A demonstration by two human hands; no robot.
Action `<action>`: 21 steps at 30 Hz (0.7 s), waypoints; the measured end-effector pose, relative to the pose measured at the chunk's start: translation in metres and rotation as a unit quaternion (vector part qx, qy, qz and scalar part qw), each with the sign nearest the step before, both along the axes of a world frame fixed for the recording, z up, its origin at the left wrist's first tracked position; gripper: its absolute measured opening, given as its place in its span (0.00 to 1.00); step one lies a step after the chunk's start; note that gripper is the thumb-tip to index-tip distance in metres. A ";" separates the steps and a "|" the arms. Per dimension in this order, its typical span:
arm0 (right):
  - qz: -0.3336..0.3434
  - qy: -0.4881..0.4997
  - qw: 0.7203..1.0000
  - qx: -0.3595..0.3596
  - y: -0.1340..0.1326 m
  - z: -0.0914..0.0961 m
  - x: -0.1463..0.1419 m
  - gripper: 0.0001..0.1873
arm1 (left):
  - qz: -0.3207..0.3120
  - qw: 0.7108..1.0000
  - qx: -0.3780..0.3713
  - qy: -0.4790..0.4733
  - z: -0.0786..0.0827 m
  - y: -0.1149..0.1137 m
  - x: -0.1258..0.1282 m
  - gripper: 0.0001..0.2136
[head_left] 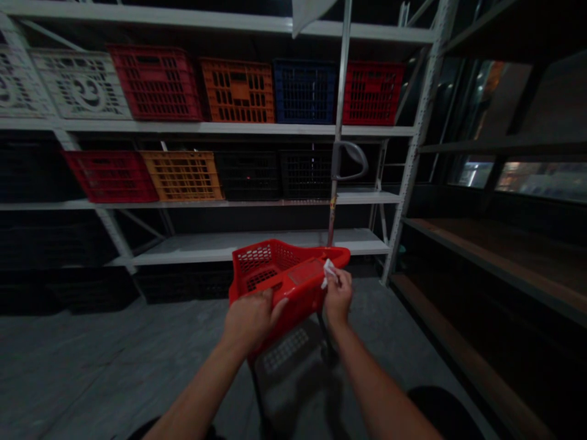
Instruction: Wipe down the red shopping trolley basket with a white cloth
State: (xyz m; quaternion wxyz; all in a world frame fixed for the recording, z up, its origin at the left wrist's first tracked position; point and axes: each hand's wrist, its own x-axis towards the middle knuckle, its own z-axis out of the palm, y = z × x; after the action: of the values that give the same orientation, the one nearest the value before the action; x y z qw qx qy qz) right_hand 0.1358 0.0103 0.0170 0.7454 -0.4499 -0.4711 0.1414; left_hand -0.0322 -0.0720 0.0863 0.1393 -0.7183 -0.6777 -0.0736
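A red plastic shopping cart with a latticed basket stands right in front of me on dark legs. My left hand is closed over the near rim of the cart, its thumb lying along the outer side. At the cart's right end, my right hand pinches a crumpled white tissue against the red plastic by the handle. A tall metal pole with a grey looped grip rises from behind that end of the cart.
White metal shelving spans the back and holds several plastic crates, among them an orange crate, a blue crate and a yellow crate. Darker shelves run along the right side. Grey floor lies around the cart.
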 end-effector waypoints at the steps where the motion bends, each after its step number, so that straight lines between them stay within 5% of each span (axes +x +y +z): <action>1: -0.006 -0.037 0.999 0.002 0.009 0.007 0.015 0.11 | 0.006 1.000 -0.004 -0.002 0.000 -0.001 -0.002 0.28; 5: 0.067 -0.278 0.958 -0.012 0.029 0.039 0.055 0.10 | 0.006 1.000 0.009 -0.001 -0.002 -0.005 -0.014 0.28; 10: 0.112 -0.510 0.838 -0.159 0.037 0.085 0.049 0.11 | -0.004 0.999 0.036 -0.015 0.000 -0.010 -0.025 0.28; 13: 0.148 -0.558 0.784 -0.227 0.049 0.106 0.026 0.09 | -0.001 0.995 0.099 -0.032 0.000 -0.008 -0.010 0.30; 17: 0.197 -0.572 0.751 -0.264 0.062 0.112 0.002 0.08 | 0.012 0.991 0.119 -0.054 -0.009 0.005 0.023 0.35; 21: 0.280 -0.584 0.717 -0.256 0.059 0.116 0.010 0.08 | 0.061 0.991 0.110 -0.048 -0.015 0.012 0.030 0.35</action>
State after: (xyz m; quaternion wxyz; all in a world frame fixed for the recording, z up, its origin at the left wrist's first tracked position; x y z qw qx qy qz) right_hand 0.1461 0.0697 0.1329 0.1044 -0.4645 -0.8632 0.1678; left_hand -0.0025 -0.0598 0.0710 0.1885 -0.6519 -0.7137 -0.1736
